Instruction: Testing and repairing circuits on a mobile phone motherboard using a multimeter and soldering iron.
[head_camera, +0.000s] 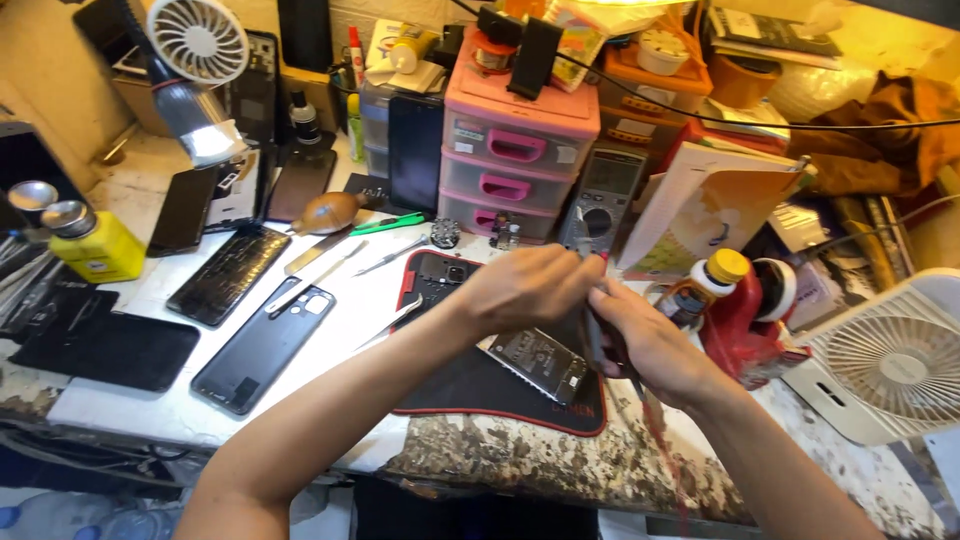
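Head view, the only one supplied. Both forearms enter from the bottom edge and meet above a black work mat with a red border (470, 385), which lies on a white, worn bench top (150, 415).

The left hand (525, 288) is curled, its fingertips pinched at the top of a slim dark tool (592, 335). The right hand (655, 345) is clenched round the lower part of the same tool. The tool is blurred and largely covered by both hands; its kind cannot be made out, and its tip is hidden.

Beneath the hands, on the mat, lies an opened phone (537, 362) with its inner parts showing. Neither hand visibly touches it. Its upper end is covered by the left hand. A second opened phone body (440, 275) rests at the mat's far corner, partly behind the left wrist.

Left of the mat: a dark phone back cover (262, 348), a cracked phone (228, 275), tweezers (392, 256) and a yellow dispenser bottle (95, 245).

Behind: a pink drawer unit (515, 160), a multimeter (603, 195) and a small white fan (197, 40).

Right of the hands: a yellow-capped bottle (700, 288), partly hidden by the right hand, and a second white fan (890, 360), cut off by the frame edge.
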